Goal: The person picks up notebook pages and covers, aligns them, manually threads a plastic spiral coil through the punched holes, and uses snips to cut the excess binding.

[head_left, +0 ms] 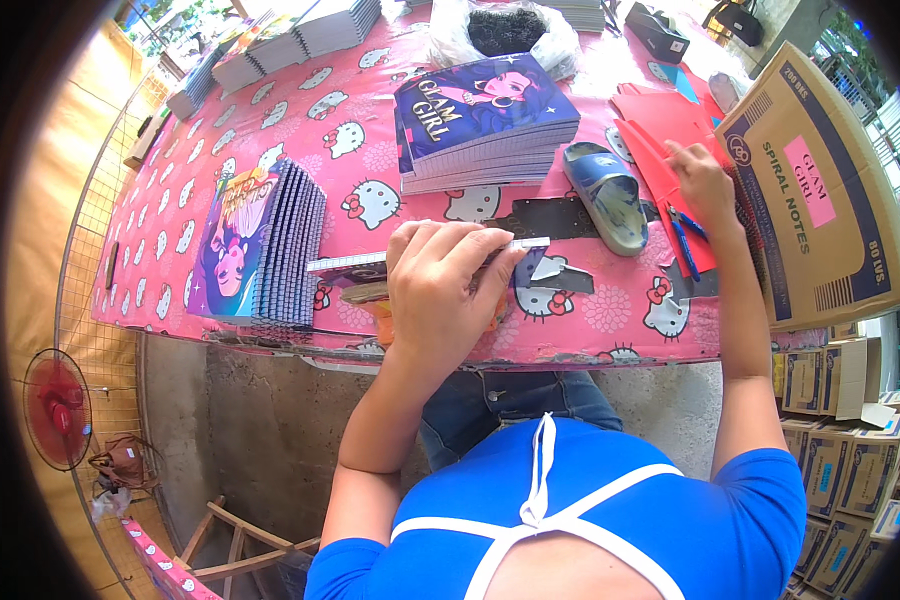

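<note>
Near the table's front edge, my left hand [440, 285] is closed round a thin spiral notebook [345, 262], its edge turned up toward me. Most of its cover is hidden by the hand. Off to the right, my right hand [705, 185] has its fingers pinched at the bright red sheets [645, 115], beside the carton. Blue pens [684, 245] lie on the red just below that hand. A stack of purple-covered notebooks [485, 120] stands ahead of my left hand. Another stack [260, 245], with its spiral bindings showing, is at the left.
A blue slipper [607, 195] lies between the middle stack and the red sheets. The large brown carton [820, 190] stands at the table's right edge. Farther back are a plastic bag of black coils [510, 35], a black tape dispenser [657, 33] and more notebook stacks [335, 25].
</note>
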Action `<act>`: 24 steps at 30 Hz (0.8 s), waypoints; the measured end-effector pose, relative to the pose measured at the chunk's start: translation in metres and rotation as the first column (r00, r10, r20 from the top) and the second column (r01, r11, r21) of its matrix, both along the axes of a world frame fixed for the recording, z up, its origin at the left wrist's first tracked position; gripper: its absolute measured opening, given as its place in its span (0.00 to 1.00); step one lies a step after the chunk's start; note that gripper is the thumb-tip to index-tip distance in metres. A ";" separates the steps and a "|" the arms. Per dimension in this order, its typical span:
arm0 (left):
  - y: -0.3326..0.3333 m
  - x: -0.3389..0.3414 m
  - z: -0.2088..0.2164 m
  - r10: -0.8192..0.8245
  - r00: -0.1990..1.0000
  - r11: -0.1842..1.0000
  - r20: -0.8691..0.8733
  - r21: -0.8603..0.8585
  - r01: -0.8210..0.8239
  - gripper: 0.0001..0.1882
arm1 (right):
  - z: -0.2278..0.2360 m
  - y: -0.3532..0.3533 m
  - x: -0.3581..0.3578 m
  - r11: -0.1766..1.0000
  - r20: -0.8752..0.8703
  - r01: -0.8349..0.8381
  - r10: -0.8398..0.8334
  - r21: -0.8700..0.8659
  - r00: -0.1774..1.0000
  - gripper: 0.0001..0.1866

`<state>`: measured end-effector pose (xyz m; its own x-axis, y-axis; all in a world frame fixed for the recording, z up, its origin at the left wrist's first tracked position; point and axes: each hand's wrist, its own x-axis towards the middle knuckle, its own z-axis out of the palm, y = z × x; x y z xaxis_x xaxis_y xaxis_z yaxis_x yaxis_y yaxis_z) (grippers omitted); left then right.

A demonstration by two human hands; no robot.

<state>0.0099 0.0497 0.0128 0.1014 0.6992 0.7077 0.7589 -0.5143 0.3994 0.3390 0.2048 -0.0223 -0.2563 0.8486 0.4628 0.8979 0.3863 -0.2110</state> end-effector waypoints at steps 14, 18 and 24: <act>-0.004 0.001 0.001 0.026 1.000 1.000 0.007 -0.017 -0.026 0.08 | 0.042 -0.101 -0.123 0.778 -0.550 -0.627 0.542 0.041 0.636 0.13; -0.005 0.002 -0.002 0.047 0.999 0.999 0.001 0.003 -0.047 0.10 | 0.054 -0.101 -0.121 0.692 -0.690 -0.673 0.352 -0.263 0.632 0.13; -0.012 0.005 0.004 0.204 0.976 0.978 -0.073 -0.039 -0.207 0.10 | 0.051 -0.117 -0.135 0.836 -0.486 -0.546 0.456 -0.052 0.746 0.11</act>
